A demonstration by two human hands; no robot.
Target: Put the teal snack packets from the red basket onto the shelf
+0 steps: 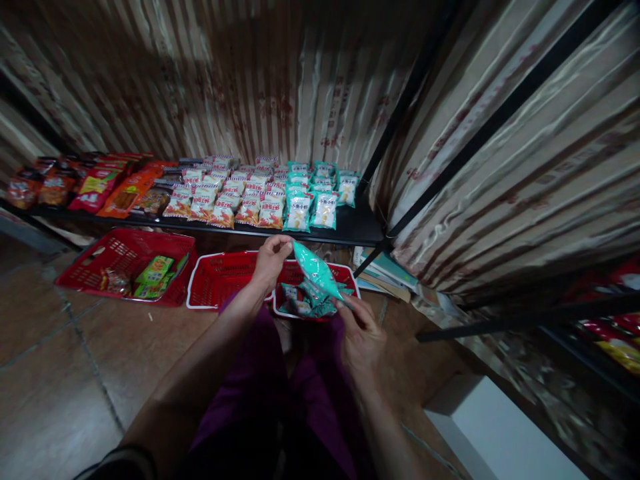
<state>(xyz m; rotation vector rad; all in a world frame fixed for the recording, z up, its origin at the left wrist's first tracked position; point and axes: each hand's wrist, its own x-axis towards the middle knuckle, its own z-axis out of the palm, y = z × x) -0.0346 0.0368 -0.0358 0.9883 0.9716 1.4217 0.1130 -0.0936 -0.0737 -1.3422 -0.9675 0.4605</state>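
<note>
A shiny teal snack bag (316,268) is stretched between my two hands, tilted down to the right. My left hand (273,259) pinches its upper left end. The lower right end is gripped between the thumb and fingers of my right hand (361,331). Right below the bag is a red basket with a white rim (356,285), holding several more teal bags (300,301). On the black shelf (357,223) beyond, teal and white snack bags (326,210) stand in rows at the right end, beside orange and white bags (271,211).
Another white-rimmed red basket (215,277) sits left of the first. Farther left, a red basket (175,293) holds green packs (155,269). Red and orange snack bags (103,183) line the shelf's left part. A white box (500,433) lies at lower right, near black frame bars (525,317).
</note>
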